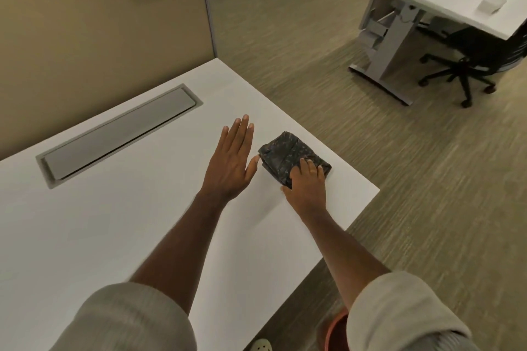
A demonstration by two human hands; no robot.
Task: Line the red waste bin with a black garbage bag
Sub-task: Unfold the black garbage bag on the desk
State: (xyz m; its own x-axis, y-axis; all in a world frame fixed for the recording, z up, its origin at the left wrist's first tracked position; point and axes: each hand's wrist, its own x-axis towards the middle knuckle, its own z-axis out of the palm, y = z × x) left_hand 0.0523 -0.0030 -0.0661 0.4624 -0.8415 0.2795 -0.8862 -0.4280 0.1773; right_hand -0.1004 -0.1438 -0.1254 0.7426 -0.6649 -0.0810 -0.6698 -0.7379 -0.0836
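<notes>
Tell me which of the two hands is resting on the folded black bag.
The right hand: its fingers lie on top of the folded black bag. The left hand is flat and open beside it.

The garbage bag [288, 157] is black with a faint speckled sheen, folded into a thick, roughly rectangular packet. It lies flat, turned at an angle, its near end under the fingers of the right hand [306, 184], which press down on it. Its left corner touches the thumb tip of the left hand [232, 164], which is spread flat just beside it. The waste bin [336, 330] shows only as a curved red rim, well below the right hand, under the right sleeve.
</notes>
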